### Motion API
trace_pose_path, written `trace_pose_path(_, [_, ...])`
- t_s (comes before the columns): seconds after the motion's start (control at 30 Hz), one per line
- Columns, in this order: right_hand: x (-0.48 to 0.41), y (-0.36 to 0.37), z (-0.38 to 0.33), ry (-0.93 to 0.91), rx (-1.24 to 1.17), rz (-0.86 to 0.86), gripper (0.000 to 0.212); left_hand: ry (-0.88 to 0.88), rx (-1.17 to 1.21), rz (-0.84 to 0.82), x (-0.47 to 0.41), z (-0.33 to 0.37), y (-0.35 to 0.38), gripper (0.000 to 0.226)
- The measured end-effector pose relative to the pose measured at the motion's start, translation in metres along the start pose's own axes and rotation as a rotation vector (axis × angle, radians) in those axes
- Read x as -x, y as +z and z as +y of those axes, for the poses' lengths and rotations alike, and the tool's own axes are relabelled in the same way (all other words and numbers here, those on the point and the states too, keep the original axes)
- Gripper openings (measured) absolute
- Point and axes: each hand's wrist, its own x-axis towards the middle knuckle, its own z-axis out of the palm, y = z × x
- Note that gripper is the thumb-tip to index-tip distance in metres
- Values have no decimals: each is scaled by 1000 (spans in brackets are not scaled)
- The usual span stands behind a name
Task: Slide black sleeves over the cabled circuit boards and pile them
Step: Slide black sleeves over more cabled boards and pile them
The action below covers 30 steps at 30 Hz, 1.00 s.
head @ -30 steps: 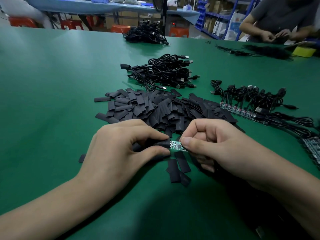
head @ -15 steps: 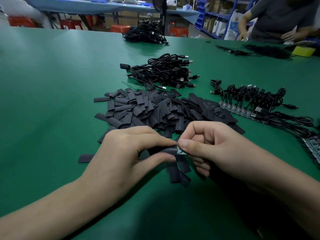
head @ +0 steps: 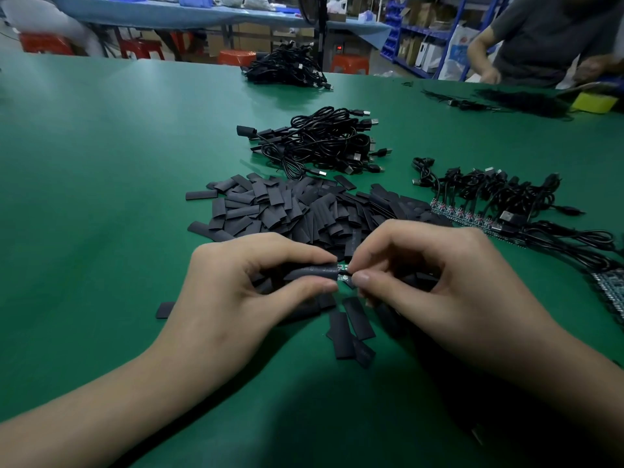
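Black sleeve (head: 310,272), pinched in left hand (head: 236,292), near centre, partly over circuit board (head: 343,272) pinched by right hand (head: 439,282); green tip exposed. Far: sleeved pile (head: 324,140); right: bare boards (head: 472,214); between: loose sleeves (head: 290,211); much remaining, apparently.

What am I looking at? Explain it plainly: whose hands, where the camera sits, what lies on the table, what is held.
No machine here: these are a person's two bare hands, filmed by a camera worn on that person's head, looking forward and down. The left hand pinches a black sleeve; the right hand pinches a small green circuit board, whose end shows at the sleeve's mouth. On the green table lie a heap of loose sleeves, behind it a pile of black cables, and to the right a row of bare boards with cables attached. Another person stands at the far right.
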Motion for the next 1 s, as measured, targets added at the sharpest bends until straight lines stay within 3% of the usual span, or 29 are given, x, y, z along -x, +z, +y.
trace_pose_path(0.33, [1, 5, -2, -67, 101, 34, 11, 70, -52, -33, 2, 3, 1, 19])
trace_pose_path(0.53, [-1, 3, 1, 161, -312, -67, 11, 129, -40, 27, 0, 6, 0, 19])
trace_pose_path(0.6, [-1, 0, 2, 224, -343, -154, 3, 135, -41, 42, 1, 7, -1, 19])
trace_pose_path(0.67, [-1, 0, 2, 257, -380, -197, 9, 135, -43, 47, 1, 6, -1, 19])
trace_pose_path(1.0, [-1, 10, 2, 234, -437, -168, 10, 160, -25, 46, 0, 4, 1, 16])
